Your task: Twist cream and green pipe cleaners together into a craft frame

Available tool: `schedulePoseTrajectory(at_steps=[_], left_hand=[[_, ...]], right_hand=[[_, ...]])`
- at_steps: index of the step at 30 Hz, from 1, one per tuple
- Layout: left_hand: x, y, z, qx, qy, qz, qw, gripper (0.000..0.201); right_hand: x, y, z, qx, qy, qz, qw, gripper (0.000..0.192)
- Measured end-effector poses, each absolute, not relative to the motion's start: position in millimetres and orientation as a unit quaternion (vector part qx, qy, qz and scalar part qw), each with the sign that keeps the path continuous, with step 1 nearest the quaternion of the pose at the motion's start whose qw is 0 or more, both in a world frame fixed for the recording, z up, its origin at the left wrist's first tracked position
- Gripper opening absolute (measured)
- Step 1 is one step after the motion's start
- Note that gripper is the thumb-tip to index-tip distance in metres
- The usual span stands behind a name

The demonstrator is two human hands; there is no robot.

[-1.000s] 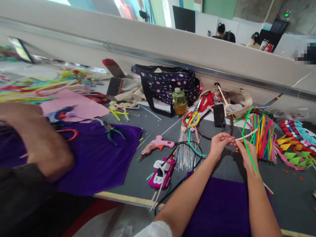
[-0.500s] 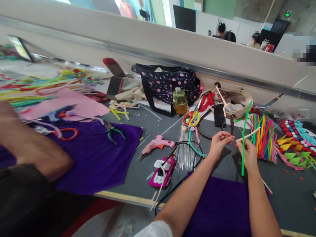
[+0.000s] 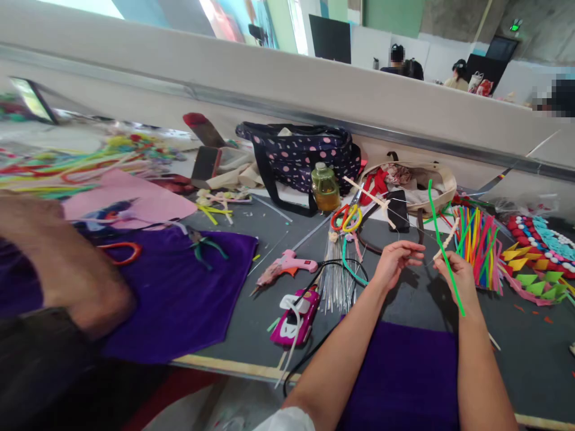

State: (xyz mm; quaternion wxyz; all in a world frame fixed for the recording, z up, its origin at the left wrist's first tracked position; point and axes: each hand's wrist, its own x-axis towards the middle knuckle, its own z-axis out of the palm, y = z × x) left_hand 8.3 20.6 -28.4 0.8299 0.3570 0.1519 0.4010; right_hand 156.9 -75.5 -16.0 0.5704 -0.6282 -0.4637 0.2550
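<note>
My right hand [image 3: 457, 276] is closed in a pinch on a twisted cream pipe cleaner [image 3: 450, 234]. A bright green pipe cleaner [image 3: 434, 216] crosses it and hangs down over the hand. From the pinch a thin wire runs up and left to another cream pipe cleaner [image 3: 369, 195], which is in the air. To the left, my left hand [image 3: 399, 261] is raised with its fingers stretched out, apart from the right hand. Whether the wire touches those fingers I cannot tell. Below my forearms lies a purple cloth [image 3: 399, 371].
A pink glue gun [image 3: 287, 263], a magenta toy-car-like item [image 3: 296, 317], scissors [image 3: 351, 218] and metal wires [image 3: 335, 281] lie left of my arms. Colourful pipe cleaners [image 3: 480, 245] sit at right. Behind stand a bottle [image 3: 325, 190] and a dotted bag [image 3: 305, 152]. A co-worker's arm [image 3: 67, 269] reaches in at left.
My left hand's fingers have gone from a pinch to stretched out. The green pipe cleaner has tilted, its top swinging left. The cream piece on the wire has swung left and down.
</note>
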Motion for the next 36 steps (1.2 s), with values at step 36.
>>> schedulePoseTrajectory(at_steps=[36], left_hand=[[13.1,21.5,-42.6,0.359,0.260,0.339,0.830,0.031]], right_hand=[[156.3,-77.2,-21.1,-0.658,-0.434,0.094,0.609,0.024]])
